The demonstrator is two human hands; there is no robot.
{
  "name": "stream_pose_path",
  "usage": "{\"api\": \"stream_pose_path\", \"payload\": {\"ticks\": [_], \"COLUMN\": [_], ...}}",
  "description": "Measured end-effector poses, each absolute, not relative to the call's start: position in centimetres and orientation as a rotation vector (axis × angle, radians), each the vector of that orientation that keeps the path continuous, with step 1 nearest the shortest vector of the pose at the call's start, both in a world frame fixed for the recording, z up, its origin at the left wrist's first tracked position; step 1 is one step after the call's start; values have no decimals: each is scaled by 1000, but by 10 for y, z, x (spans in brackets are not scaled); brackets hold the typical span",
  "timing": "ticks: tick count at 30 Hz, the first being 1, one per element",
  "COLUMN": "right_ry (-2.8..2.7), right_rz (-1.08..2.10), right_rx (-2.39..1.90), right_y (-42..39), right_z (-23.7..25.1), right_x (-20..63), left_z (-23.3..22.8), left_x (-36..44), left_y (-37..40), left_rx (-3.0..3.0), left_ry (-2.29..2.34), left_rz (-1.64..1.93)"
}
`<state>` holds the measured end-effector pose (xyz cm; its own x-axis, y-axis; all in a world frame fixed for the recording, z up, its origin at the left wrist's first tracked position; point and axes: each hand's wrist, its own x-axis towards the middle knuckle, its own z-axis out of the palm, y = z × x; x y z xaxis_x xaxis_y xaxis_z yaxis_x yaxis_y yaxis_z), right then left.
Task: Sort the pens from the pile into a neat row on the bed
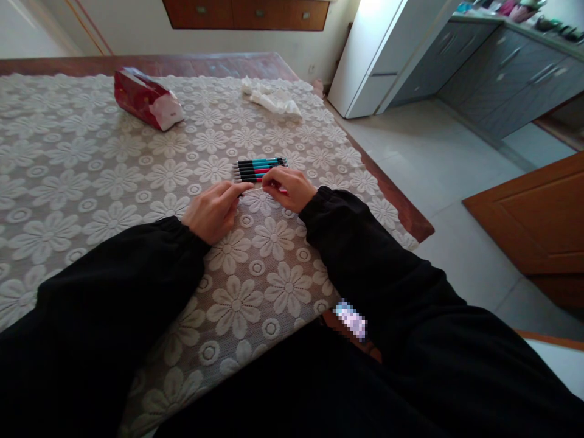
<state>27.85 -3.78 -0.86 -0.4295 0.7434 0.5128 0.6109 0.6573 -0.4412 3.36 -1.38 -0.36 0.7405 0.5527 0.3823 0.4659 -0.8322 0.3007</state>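
Several slim pens [255, 164] with black grips and blue or red barrels lie side by side in a row on the lace tablecloth, silvery tips to the left. Just nearer to me, my left hand [213, 210] rests on the cloth, fingers closed together, index fingertip by the tip end of the nearest pen. Over the right ends of the row, my right hand [291, 187] is closed in a pinch and hides part of them. A thin pale strip [258, 190] runs between my fingertips. What it is, and what each hand grips, is too small to make out.
A red tissue pack [145, 100] lies at the back left of the table. Crumpled white plastic [274, 101] lies at the back. The table's wooden edge [401, 210] runs along the right. Beyond stand a white fridge [365, 55] and grey cabinets [497, 73].
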Motion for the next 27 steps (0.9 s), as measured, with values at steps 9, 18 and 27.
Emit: {"api": "stream_pose_path", "payload": {"ticks": [9, 18, 27], "right_ry": [-2144, -2126, -2017], "right_rz": [269, 309, 379], "right_rx": [-1014, -1021, -1049], "right_y": [-37, -40, -43], "right_z": [-9, -6, -8], "right_x": [278, 276, 274], "left_z": [-5, -1, -2], "left_x": [32, 34, 33], "left_y": [-13, -15, -16], "left_rx": [2800, 2792, 2779], "left_ry": [735, 732, 660], "left_rz": [663, 637, 731]}}
